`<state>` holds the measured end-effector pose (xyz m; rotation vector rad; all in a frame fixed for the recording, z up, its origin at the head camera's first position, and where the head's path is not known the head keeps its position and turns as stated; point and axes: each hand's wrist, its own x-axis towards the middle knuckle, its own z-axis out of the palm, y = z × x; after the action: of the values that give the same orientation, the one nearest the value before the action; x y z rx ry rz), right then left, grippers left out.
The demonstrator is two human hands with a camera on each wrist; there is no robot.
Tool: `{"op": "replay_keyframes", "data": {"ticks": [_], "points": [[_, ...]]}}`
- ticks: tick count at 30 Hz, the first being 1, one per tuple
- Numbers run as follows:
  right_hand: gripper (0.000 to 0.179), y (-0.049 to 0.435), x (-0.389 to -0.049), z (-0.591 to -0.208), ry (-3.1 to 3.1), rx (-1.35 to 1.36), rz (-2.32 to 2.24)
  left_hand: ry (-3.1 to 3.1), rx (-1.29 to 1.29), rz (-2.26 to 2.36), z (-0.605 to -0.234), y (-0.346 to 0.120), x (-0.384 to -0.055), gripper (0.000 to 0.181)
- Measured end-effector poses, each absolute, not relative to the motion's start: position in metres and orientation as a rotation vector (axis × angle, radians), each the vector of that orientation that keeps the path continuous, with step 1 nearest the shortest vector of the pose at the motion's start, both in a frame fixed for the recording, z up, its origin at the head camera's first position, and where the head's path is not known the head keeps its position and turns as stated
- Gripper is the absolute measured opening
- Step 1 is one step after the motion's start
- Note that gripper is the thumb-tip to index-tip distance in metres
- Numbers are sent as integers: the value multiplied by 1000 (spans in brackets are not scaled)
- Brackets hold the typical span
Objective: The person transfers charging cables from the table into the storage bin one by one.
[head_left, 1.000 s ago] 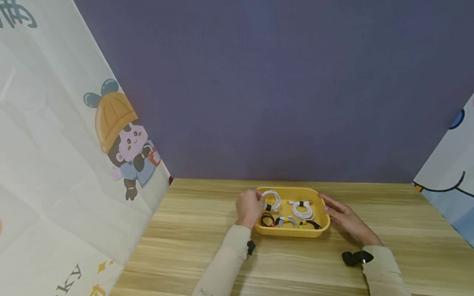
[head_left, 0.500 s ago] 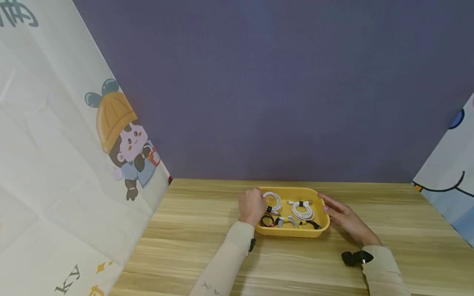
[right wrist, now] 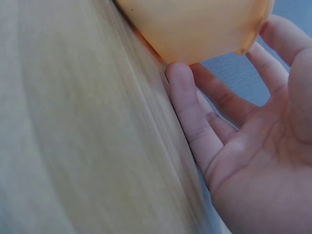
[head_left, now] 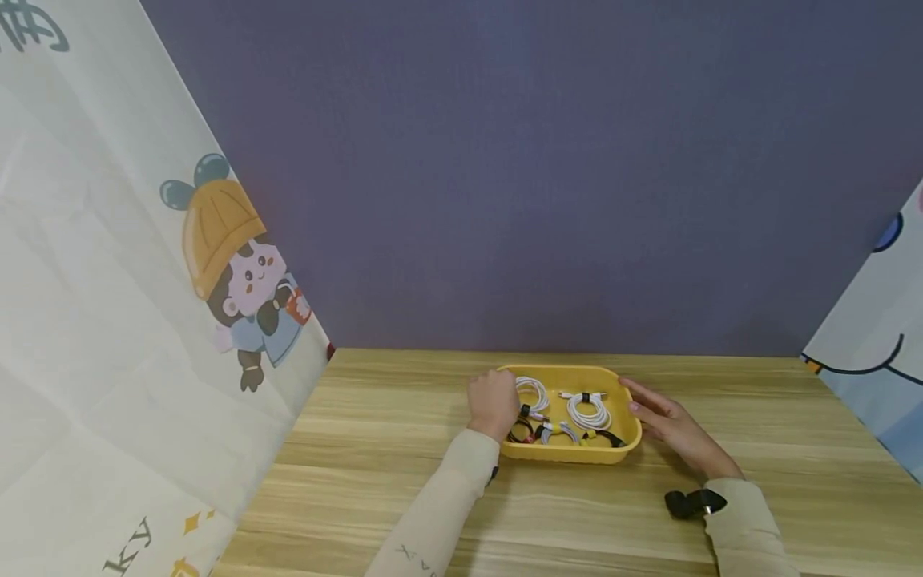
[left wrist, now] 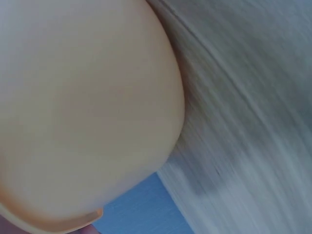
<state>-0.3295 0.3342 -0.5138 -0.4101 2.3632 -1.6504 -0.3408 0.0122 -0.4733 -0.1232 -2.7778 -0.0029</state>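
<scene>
A yellow plastic tray (head_left: 570, 454) stands near the table's back edge with coiled cables inside. My left hand (head_left: 493, 401) reaches over its left rim, knuckles up, and seems to pinch the left white cable (head_left: 532, 393); the fingertips are hidden from the head view. In the left wrist view, the tray's outer wall (left wrist: 87, 112) fills much of the picture, with a sliver of finger under the rim. My right hand (head_left: 681, 433) holds the right end, thumb and index finger at the rim; in the right wrist view, other fingers (right wrist: 185, 97) lie beneath the tray's wall.
Another white cable (head_left: 591, 410) lies at the tray's right side. Along its front lie a black cable (head_left: 517, 431), a grey cable with a yellow strap (head_left: 558, 433) and a black-and-yellow cable (head_left: 604, 437). The wooden table (head_left: 389, 417) meets a dark backdrop (head_left: 548, 200).
My left hand has moved slightly to the right, over the tray's left rim. The left white cable has shifted a little right and towards me. My right hand has stayed in place.
</scene>
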Motion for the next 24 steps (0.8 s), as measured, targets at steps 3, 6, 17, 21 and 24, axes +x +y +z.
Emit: {"op": "replay_keyframes", "data": {"ticks": [3,6,17,21,24], "points": [[59,334,-330,-514,2368,-400,-1648,-2799,-128,42,-474,14,-340,43],[59,334,-329,-514,2366,-407,-1648,-2812,-127,81,-475,16,-341,45],[59,335,-329,-515,2353,-415,-1661,-2812,-114,73,-477,18,-339,39],[60,335,-328,-514,2353,-430,-1661,-2758,-100,-108,-478,14,-338,35],[60,335,-329,-514,2357,-444,-1658,-2652,-103,-319,-481,8,-338,21]]}}
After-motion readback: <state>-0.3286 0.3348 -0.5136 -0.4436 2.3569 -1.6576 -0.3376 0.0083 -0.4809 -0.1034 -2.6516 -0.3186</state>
